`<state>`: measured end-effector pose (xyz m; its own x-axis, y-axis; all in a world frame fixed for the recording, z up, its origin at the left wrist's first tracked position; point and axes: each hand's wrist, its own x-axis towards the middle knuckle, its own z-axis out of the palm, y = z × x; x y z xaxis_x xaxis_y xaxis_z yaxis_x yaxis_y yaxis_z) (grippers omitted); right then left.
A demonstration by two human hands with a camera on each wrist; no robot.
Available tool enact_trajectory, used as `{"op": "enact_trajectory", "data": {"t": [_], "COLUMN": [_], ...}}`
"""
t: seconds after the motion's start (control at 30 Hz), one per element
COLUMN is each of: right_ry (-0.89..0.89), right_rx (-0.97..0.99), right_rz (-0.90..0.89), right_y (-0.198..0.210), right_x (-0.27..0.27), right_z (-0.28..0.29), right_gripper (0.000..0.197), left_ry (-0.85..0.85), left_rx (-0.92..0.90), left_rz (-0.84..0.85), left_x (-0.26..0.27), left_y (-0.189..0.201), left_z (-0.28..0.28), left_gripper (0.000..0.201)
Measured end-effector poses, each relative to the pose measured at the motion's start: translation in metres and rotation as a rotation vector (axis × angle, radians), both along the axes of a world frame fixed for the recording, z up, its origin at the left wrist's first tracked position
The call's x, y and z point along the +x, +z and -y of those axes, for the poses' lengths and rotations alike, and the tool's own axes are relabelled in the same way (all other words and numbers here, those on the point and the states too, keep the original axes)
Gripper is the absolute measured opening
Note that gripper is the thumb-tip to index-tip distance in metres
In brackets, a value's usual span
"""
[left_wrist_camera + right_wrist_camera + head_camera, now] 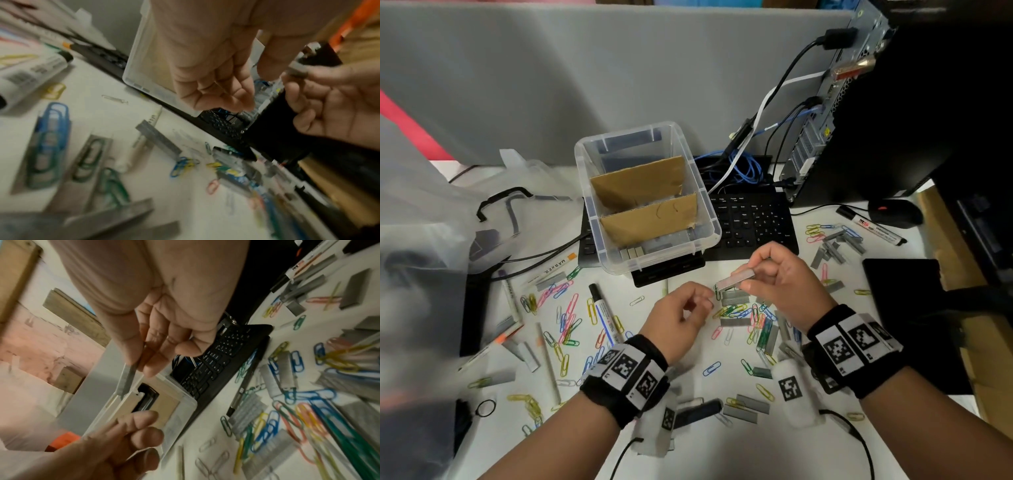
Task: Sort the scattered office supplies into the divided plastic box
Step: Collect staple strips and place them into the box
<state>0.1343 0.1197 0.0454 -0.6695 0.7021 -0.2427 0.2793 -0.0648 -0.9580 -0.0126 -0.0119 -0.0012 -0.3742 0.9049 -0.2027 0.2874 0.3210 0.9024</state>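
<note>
The clear plastic box (709, 219) stands on a keyboard, split by two cardboard dividers (650, 219). Staple strips (632, 253) lie in its nearest compartment. My right hand (751, 274) pinches a grey staple strip (736, 279) above the desk, just in front of the box; a green paper clip (717, 293) hangs at the strip's left end. The right wrist view shows the same strip (127, 378) between thumb and fingers. My left hand (702, 303) hovers beside it, fingers loosely curled, holding nothing. Coloured paper clips (568, 318) and staple strips (832, 250) lie scattered over the white desk.
A black keyboard (753, 219) sits under and right of the box. Markers lie at left (604, 315) and far right (873, 224). A computer tower (859, 120) with cables, a mouse (897, 212) and a black pad (904, 301) fill the right side. A plastic bag (421, 240) lies left.
</note>
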Motion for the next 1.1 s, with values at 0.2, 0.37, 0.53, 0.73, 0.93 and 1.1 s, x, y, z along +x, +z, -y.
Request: {"op": "enact_trajectory", "data": {"t": [0.2,0.37,0.53,0.73,0.93,1.1], "right_ry": [0.029,0.049,0.056,0.051,0.086,0.14], "right_rx": [0.039,0.049,0.06,0.07,0.15,0.215], "right_rz": [-0.017,-0.02,-0.015,0.022,0.099,0.162], "right_y": [0.008,0.009,0.012,0.012,0.008,0.004], "right_x": [-0.002,-0.003,-0.002,0.005,0.004,-0.002], "right_z": [-0.003,-0.001,-0.001,-0.007,-0.007,-0.005], "right_gripper": [0.026,0.025,0.024,0.023,0.023,0.022], "left_ry": [0.091,0.044,0.044,0.083,0.027,-0.166], "left_rx": [0.139,0.165,0.147,0.097,-0.076,-0.215], "left_rz": [0.334,0.286,0.292,0.264,-0.065,-0.347], "left_x": [0.001,0.002,0.001,-0.007,-0.017,-0.018], "left_y": [0.021,0.02,0.018,0.011,-0.013,-0.008], "left_z": [-0.007,-0.011,-0.012,-0.004,-0.004,-0.016], "left_gripper": [0.02,0.022,0.025,0.022,0.019,0.016]}}
